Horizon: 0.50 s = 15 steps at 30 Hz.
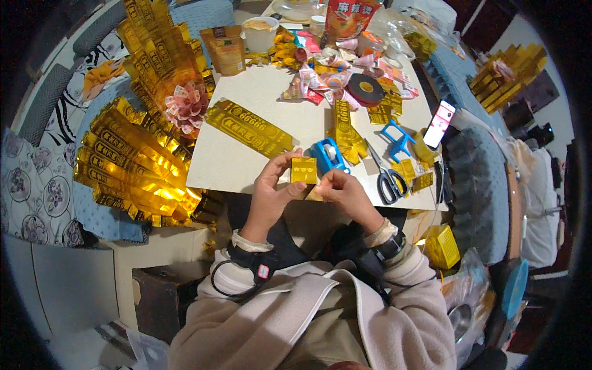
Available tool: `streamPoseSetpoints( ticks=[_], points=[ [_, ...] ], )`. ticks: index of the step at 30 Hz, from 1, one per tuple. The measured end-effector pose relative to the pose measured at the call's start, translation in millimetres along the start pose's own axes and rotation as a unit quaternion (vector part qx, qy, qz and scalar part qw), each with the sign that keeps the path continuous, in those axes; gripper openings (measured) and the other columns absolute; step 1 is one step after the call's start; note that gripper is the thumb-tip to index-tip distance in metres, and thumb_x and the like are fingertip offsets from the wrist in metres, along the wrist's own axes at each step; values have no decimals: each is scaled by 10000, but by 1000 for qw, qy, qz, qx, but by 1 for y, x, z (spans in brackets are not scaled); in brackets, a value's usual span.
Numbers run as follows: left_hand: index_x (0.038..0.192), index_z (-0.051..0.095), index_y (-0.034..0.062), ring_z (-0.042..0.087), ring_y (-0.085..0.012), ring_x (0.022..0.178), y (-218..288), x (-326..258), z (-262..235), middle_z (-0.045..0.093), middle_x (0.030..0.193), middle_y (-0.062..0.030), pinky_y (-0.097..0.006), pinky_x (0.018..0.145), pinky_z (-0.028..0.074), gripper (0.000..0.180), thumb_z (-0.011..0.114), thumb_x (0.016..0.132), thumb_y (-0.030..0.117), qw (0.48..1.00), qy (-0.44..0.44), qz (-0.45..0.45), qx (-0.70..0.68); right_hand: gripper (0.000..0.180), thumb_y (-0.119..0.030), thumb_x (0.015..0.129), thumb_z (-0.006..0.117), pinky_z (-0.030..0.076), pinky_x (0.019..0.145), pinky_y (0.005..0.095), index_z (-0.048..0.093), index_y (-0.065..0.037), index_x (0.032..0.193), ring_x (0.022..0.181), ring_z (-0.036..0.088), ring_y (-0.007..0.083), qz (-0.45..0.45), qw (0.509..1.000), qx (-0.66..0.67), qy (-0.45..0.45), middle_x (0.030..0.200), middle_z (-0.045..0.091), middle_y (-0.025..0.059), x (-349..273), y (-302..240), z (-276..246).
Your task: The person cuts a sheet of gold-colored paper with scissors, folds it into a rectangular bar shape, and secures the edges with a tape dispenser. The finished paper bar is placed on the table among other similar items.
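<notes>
A small folded block of gold foil paper (304, 171) is held up at the table's near edge. My left hand (271, 192) grips its left side, the thumb across the lower front. At its lower right corner my right hand (346, 196) has thumb and forefinger pinched together; what lies between them is partly hidden. Just behind the block stands a blue tape dispenser (327, 155) with a roll of clear tape. A long printed gold foil strip (251, 129) lies flat beyond my left hand. Another gold foil piece (344, 126) lies behind the dispenser.
Dark-handled scissors (391, 185), a blue plastic frame (398, 140) and a lit phone (439, 124) lie to the right. Farther back are a black tape roll (364, 89), pink folded papers (308, 81) and a white tub (259, 37). Large gold foil fans (132, 163) stand left.
</notes>
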State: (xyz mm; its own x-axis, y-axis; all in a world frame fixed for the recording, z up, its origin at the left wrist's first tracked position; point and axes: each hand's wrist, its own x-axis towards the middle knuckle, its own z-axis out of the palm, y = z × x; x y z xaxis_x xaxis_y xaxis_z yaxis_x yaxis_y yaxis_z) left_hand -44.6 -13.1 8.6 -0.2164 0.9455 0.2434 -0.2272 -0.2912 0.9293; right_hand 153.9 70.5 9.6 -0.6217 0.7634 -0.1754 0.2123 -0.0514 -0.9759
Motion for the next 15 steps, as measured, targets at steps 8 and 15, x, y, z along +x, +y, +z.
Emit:
streamPoseSetpoints(
  ticks=[8,15],
  points=[
    [1363,561,34,536,-241,1338,0,2,-1,563,1463,-159,-374,1160,388,603,844,874,246,1000,1,-11,15,202,-235,1022,669,474,710,251,626,-40,1051,762,567,94,-47,982,-101,151,834,636,12,-7,12,-41],
    [1362,549,26,525,-227,1345,3,3,-1,561,1474,-144,-360,1174,365,632,849,858,262,1000,-6,-17,-4,267,-298,1006,684,492,646,258,653,-48,1093,705,610,95,58,986,-138,75,827,669,33,12,-5,-51]
  ],
)
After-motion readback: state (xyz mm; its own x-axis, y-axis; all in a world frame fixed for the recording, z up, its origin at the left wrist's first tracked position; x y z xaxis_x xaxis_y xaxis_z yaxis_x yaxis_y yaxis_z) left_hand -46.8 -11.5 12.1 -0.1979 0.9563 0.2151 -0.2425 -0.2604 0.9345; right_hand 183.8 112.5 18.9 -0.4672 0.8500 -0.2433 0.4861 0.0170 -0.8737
